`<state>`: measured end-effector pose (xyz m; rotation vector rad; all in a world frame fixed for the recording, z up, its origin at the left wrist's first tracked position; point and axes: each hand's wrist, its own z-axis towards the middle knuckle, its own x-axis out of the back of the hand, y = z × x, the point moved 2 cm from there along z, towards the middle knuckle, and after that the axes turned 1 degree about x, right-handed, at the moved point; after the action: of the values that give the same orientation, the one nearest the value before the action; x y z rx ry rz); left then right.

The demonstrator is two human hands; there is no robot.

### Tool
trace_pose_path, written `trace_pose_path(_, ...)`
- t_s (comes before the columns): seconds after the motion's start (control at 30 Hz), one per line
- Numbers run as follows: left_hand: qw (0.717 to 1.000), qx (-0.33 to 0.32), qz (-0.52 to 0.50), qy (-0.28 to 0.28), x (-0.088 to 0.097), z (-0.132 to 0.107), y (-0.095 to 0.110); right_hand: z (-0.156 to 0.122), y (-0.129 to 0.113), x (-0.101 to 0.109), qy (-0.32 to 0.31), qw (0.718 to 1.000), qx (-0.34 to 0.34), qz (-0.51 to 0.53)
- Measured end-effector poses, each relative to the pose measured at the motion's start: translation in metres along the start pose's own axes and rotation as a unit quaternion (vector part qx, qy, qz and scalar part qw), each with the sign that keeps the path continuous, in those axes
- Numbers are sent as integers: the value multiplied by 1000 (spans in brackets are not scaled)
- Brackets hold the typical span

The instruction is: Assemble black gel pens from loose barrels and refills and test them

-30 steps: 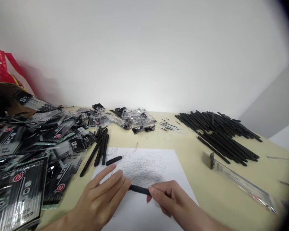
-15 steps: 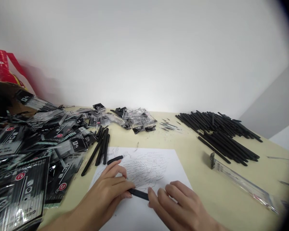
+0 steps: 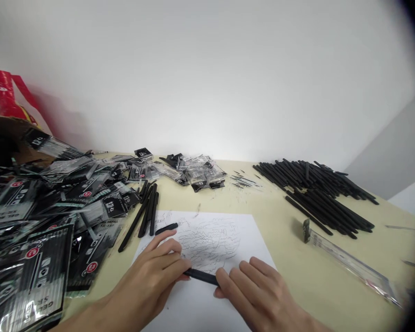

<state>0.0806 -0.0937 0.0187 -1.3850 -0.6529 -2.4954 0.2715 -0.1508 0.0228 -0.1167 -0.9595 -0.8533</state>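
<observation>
wall [image 3: 207,78] beyond both hands; pale table [image 3: 228,203] under them. heap of refill packets [image 3: 48,272] crowds the left hand's outer side, too tangled to count. stacked black pens [image 3: 327,210] beyond the right hand, two overlapping banks, too dense to count. one scribbled white sheet [image 3: 224,230] beneath both hands. left hand [image 3: 155,276]: thumb and fingertips pinched on one end, forefinger stretched out. right hand [image 3: 257,295]: fingers curled in tight on the other end. crumpled clear sleeves [image 3: 202,173] well beyond the hands. one long clear packet [image 3: 349,263] right of the right hand. loose pens [image 3: 146,219], at least four, beyond the left hand. one black barrel [image 3: 202,276] between the hands, above the sheet: slim, straight, matte, slightly slanted, both ends hidden by fingers. one black cap [image 3: 166,228] just beyond the left forefinger.
</observation>
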Motion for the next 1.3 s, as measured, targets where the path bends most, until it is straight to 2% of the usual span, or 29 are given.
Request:
trace_pose_path(0.17,996,-33,39,78,-1,-1,2,1,-3,1,3,999,-38,27)
trace_pose_path(0.37,984,-68,108,120,3,-1,10,-3,-5,-4,3,989,-91,115)
trace_pose_path(0.5,974,-93,148,141,6,-2,13,-3,-6,-5,-12,959,-189,212)
trace_pose_path(0.57,975,-91,152,131,4,-3,11,-3,-5,-8,-37,930,-240,276)
trace_pose_path(0.7,985,-60,134,94,-7,-5,0,-4,-2,-14,-78,887,-285,356)
trace_pose_path(0.87,997,-32,57,49,-13,-5,-6,-10,0,-14,-23,840,-343,421)
trace_pose_path(0.93,999,-36,16,12,-11,-2,-2,-10,-1,-12,16,825,-336,454)
trace_pose_path(1.07,997,-58,-17,-50,-6,2,9,-2,-1,-7,45,828,-245,503)
trace_pose_path(1.1,997,-58,-14,-49,-5,2,9,-1,1,-6,41,825,-245,507)
trace_pose_path(1.17,999,-37,15,-30,-6,2,5,0,8,-4,33,810,-295,506)
trace_pose_path(1.3,985,40,168,-14,-13,-3,-21,-8,29,-6,31,774,-417,477)
